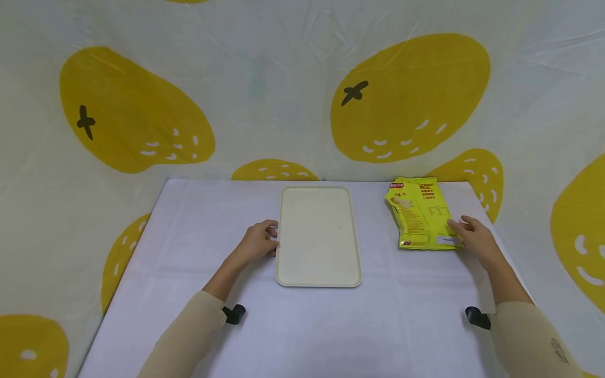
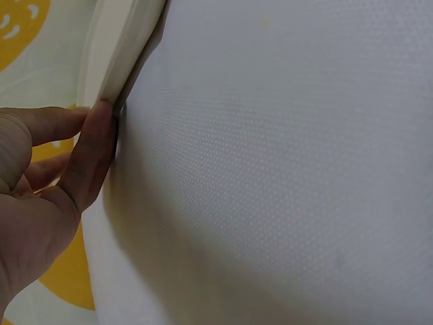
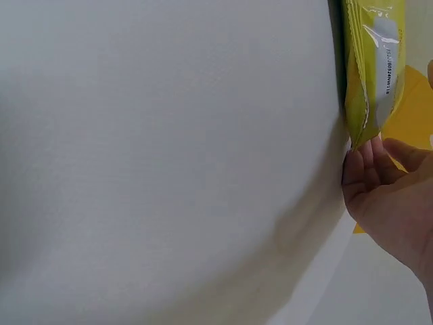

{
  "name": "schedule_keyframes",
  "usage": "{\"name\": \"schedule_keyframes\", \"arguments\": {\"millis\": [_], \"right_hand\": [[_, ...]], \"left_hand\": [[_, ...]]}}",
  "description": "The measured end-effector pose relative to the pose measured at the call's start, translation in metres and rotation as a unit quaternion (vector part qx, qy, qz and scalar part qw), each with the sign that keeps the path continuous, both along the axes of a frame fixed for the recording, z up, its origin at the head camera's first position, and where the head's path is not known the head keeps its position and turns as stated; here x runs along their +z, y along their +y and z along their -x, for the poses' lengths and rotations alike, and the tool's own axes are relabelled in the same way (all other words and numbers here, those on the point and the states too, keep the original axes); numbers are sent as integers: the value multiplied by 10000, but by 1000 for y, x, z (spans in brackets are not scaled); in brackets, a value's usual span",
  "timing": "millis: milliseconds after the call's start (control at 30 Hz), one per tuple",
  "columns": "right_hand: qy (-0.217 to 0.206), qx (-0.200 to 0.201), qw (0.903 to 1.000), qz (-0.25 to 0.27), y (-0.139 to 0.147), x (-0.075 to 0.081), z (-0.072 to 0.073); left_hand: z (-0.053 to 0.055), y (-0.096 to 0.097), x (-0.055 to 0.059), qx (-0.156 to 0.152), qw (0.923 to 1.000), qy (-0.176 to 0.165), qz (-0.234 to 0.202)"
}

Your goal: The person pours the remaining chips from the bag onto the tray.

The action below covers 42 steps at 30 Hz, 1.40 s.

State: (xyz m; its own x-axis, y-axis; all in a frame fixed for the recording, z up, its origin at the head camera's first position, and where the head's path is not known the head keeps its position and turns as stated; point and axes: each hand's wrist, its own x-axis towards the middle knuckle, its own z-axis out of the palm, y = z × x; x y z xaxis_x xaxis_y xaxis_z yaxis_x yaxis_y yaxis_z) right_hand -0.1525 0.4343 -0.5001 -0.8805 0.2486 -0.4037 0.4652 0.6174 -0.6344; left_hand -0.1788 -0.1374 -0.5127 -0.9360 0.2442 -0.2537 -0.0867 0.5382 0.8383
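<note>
A cream rectangular tray [image 1: 317, 236] lies on the white-covered table. My left hand [image 1: 259, 240] is at its left side, thumb and fingers loosely bent and spread, with the tips right at the rim. Seen from the left wrist, the fingertips [image 2: 101, 112] meet the edge of the tray [image 2: 128, 47]. On the right lies a yellow snack bag [image 1: 420, 212] with printed text. My right hand [image 1: 477, 239] is by its lower right corner, the thumb overlapping the bag in the head view. In the right wrist view, relaxed fingers [image 3: 365, 169] are just under the bag's corner.
The table [image 1: 212, 210] has a white cloth and ends close behind the tray and bag. Beyond it hangs a pale curtain [image 1: 264, 94] printed with big yellow fruit. A black device [image 1: 235, 314] sits at the left sleeve, another [image 1: 478, 317] at the right.
</note>
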Motion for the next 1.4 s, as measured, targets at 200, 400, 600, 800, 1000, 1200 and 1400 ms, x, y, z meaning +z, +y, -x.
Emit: {"name": "schedule_keyframes", "arguments": {"millis": [200, 400, 600, 800, 1000, 1200, 1400], "right_hand": [[-347, 97, 9993, -73, -4, 5, 7], [-607, 251, 9976, -237, -7, 3, 7], [-677, 215, 9966, -422, -8, -1, 5], [-459, 193, 9977, -450, -7, -6, 2], [132, 306, 9990, -290, -6, -10, -2], [550, 322, 9978, 192, -2, -14, -5], [635, 203, 9956, 651, -2, -17, -8]], "left_hand": [[1, -1, 1, -68, 10000, 42, 57], [2, -1, 1, -66, 10000, -26, 33], [2, -1, -1, -36, 10000, -10, 39], [1, 0, -2, -24, 10000, -13, 24], [1, -1, -3, -3, 10000, 18, -8], [0, -1, -2, -1, 10000, 22, -29], [-1, -2, 2, 42, 10000, -32, -5]]}}
